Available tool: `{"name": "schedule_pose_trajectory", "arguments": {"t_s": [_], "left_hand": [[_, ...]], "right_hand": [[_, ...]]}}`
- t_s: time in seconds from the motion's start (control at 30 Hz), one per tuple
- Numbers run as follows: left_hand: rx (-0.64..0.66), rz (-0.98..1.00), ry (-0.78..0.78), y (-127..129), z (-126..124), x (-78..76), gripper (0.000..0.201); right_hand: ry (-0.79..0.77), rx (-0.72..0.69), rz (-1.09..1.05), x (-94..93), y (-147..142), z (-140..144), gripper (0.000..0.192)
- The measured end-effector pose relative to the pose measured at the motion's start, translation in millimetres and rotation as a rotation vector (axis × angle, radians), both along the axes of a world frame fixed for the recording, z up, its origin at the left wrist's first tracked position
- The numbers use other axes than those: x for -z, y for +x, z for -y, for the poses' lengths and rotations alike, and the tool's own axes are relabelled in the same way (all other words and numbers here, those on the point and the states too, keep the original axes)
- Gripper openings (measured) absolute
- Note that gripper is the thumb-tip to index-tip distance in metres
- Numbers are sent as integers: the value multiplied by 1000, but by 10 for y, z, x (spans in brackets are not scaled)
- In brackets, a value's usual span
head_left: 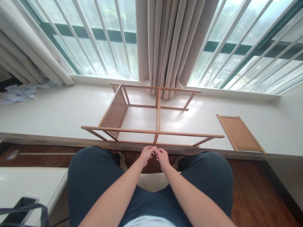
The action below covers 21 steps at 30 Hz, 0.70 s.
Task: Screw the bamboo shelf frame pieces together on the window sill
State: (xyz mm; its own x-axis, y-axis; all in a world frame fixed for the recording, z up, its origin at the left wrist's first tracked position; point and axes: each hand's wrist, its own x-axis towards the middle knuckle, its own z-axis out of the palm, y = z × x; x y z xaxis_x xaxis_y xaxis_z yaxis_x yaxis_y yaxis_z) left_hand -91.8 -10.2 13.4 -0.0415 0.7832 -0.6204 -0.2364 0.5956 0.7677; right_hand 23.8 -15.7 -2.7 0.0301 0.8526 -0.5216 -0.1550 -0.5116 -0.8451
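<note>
Both hands meet between the knees, fingertips pinched together: the left hand (pixel 147 154) and the right hand (pixel 162 156) touch at the fingertips, apparently around something too small to make out. Just beyond them, on the pale surface (pixel 59 113) under the window, stands a wooden frame (pixel 156 118) of thin bars with one solid side panel. Farther off to the right of the hands, a loose wooden panel (pixel 239 133) lies flat. Grey curtains (pixel 170 44) hang behind the frame.

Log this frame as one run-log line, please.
left hand and right hand: fingertips together, pinching something too small to tell | wooden frame: on ledge, untouched | loose panel: right
</note>
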Motion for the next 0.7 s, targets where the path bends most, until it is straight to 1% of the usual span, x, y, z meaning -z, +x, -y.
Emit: {"name": "schedule_pose_trajectory", "arguments": {"t_s": [0.23,0.47,0.7], "left_hand": [[5,-6,20,-39,26,-8,37],[-23,-29,28,-56,37,53,40],[-30,-71,15,-49,63,33,40]], "right_hand": [[39,-37,52,34,-31,41,29],[42,-99,88,133,-30,62,30],[114,-168,243,159,0,91,31]]}}
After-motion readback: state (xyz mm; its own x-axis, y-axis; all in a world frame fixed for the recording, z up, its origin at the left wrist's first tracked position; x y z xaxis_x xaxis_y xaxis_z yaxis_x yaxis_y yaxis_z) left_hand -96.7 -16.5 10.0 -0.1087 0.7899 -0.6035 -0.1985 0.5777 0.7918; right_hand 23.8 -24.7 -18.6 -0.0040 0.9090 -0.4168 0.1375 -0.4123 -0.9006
